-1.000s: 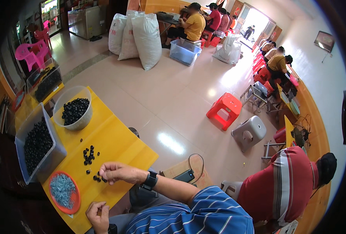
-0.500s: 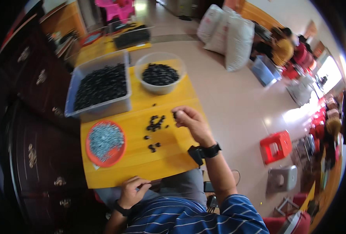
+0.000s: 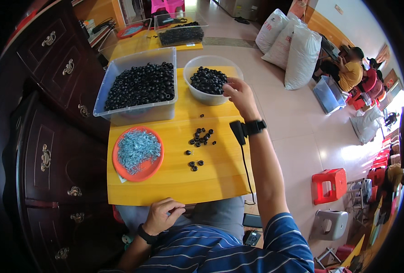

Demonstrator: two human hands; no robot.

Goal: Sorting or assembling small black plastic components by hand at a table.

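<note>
My right hand [image 3: 241, 96] reaches over the right rim of a clear round tub [image 3: 212, 99] filled with small black ring-like parts [image 3: 209, 81]. Thumb and fingers are apart there, and no part shows between them. By the front edge of the yellow table [image 3: 174, 193], my left hand [image 3: 164, 215] rests above my lap with its fingers curled in and nothing visible in them. Several loose black rings [image 3: 202, 136] lie on the tabletop between the two hands. Left of them sits an orange plate [image 3: 153, 170] heaped with small shiny silvery-blue pieces [image 3: 138, 148].
A large clear bin [image 3: 138, 111] of black parts stands left of the tub. Dark wooden drawers [image 3: 42, 109] flank the table on the left. On the floor to the right are white sacks [image 3: 302, 57], a red stool [image 3: 329, 185] and a grey stool [image 3: 330, 224]. People sit farther off.
My right hand has moved away from me, from above the loose rings to the tub's rim; the dark piece at its fingertips no longer shows. My left hand stays near the table edge.
</note>
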